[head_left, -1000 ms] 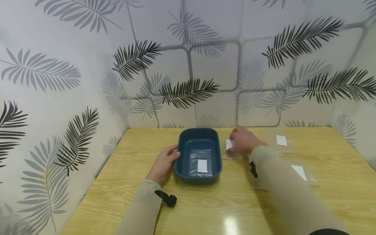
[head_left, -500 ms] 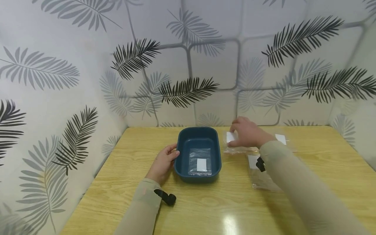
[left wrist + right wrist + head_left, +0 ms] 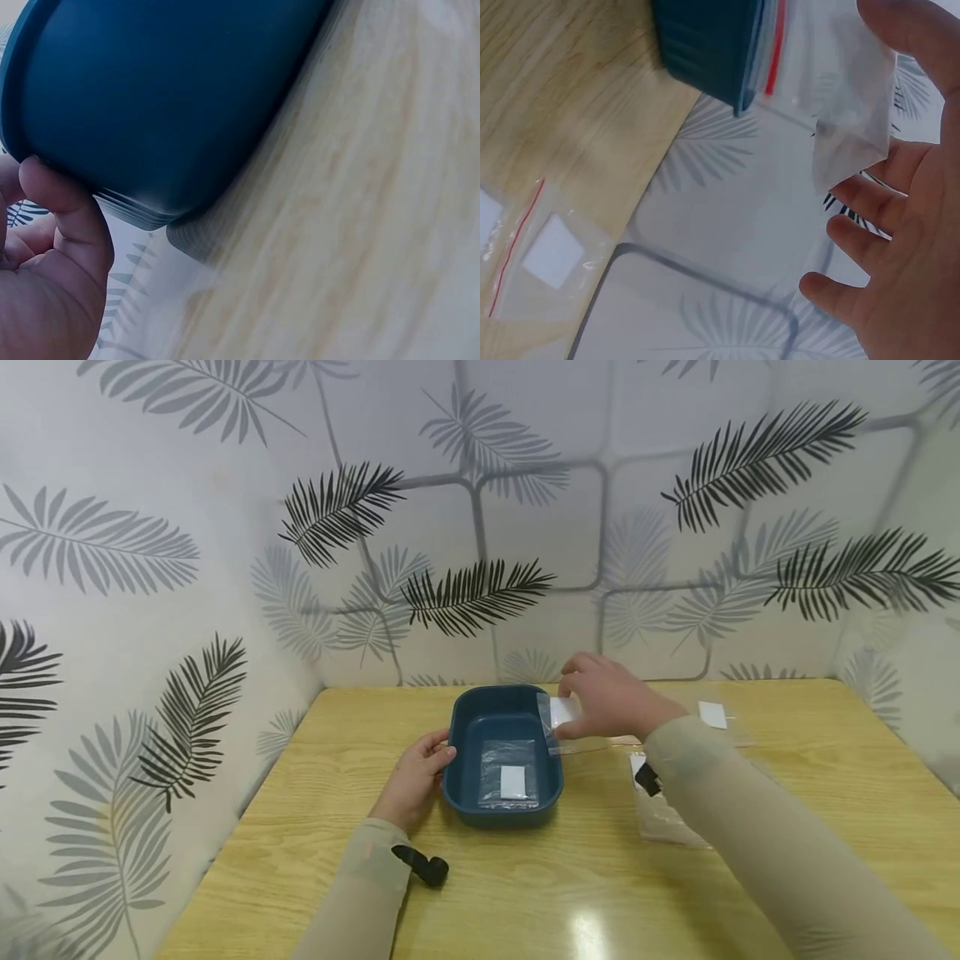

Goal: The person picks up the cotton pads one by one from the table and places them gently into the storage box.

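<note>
pinching a bag [image 3: 558,713], right fingers [image 3: 877,204] hover beside the tub [image 3: 501,818] left fingers [image 3: 442,759] grip, more bags [image 3: 712,716] nearby.

Right hand [image 3: 611,697] has shifted left, carrying the pinched clear zip-lock bag [image 3: 553,727] off the tabletop. Bag's left edge now overlaps the blue tub's [image 3: 501,818] right rim, head view.

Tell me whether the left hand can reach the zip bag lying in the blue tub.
Probably yes: nothing covers the zip bag in the open blue tub, though the left hand, gripping the tub, would likely need to let go.
</note>
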`<action>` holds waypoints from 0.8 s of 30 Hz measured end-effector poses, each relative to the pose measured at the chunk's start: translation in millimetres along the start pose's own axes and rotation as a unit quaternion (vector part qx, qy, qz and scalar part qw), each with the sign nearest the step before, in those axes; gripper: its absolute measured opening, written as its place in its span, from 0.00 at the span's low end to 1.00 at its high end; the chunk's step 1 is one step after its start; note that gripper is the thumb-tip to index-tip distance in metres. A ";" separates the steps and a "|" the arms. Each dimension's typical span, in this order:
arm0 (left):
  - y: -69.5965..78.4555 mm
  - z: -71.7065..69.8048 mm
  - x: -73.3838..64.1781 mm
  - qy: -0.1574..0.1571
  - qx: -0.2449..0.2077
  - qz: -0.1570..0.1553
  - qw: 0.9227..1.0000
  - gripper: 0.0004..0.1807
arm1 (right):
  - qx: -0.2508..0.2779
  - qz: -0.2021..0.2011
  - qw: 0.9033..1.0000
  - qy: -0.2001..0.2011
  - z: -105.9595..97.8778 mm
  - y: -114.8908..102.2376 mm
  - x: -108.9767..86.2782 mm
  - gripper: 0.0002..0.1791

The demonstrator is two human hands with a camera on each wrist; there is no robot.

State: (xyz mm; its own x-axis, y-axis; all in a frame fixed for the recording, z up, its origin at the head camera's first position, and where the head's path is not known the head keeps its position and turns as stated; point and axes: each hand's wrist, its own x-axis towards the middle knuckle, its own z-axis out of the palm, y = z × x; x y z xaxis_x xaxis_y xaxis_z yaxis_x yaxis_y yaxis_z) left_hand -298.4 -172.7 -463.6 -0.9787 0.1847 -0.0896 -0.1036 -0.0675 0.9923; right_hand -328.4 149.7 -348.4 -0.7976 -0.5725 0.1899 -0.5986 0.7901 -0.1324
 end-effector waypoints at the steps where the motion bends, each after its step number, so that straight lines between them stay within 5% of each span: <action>1: 0.4 -0.1 -0.1 0.000 0.001 0.001 1.000 0.25 | 0.001 -0.002 1.000 0.001 -1.2 -2.1 0.8 0.29; 8: 1.2 -2.5 0.5 0.004 0.002 0.003 1.000 0.24 | 0.002 -0.011 1.000 0.002 2.2 -23.1 11.4 0.31; 24: -1.8 1.0 0.6 0.013 0.000 0.005 1.000 0.23 | -0.029 -0.011 0.999 -0.028 45.1 -62.0 32.9 0.33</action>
State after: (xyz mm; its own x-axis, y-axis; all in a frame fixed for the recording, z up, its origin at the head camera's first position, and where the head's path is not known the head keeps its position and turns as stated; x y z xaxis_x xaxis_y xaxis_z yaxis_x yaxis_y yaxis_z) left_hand -298.6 -171.4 -465.3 -0.9840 0.1586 -0.0814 -0.0932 -0.0687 0.9933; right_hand -320.9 72.0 -377.8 -0.7876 -0.6005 0.1382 -0.6127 0.7872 -0.0709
